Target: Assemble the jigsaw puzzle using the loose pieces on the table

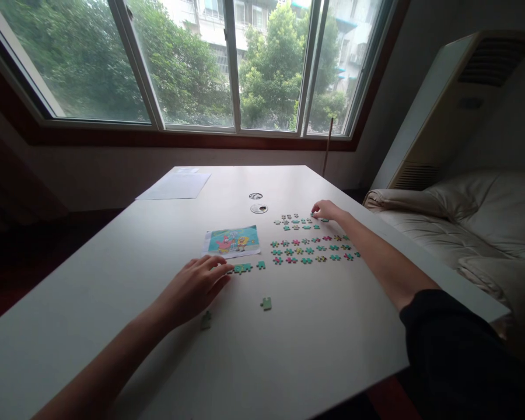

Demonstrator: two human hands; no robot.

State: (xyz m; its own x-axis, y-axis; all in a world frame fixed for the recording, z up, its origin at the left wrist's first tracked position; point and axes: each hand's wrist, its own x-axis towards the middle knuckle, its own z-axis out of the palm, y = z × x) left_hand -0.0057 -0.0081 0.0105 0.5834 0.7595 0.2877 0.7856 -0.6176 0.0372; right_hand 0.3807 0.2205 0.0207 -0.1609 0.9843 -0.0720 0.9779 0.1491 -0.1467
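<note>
My left hand [201, 284] lies with fingers stretched out, their tips at the left end of a short strip of joined jigsaw pieces [243, 268]. A loose teal piece [261, 265] sits just right of that strip. At the far right of the layout, my right hand [331, 210] has its fingertips closed on a small puzzle piece [313, 215], mostly hidden by the fingers. Several rows of loose puzzle pieces [306, 261] spread below and left of that hand. Closer to me are a greenish piece [266, 303] and another piece [206, 320] by my left wrist.
A cartoon picture sheet [231, 241] lies behind the strip. White paper [175, 185] covers the table's far left corner. Two round grommets [258, 209] are set in the white table [332, 338]. A cream sofa [446, 216] stands to the right, a window ahead.
</note>
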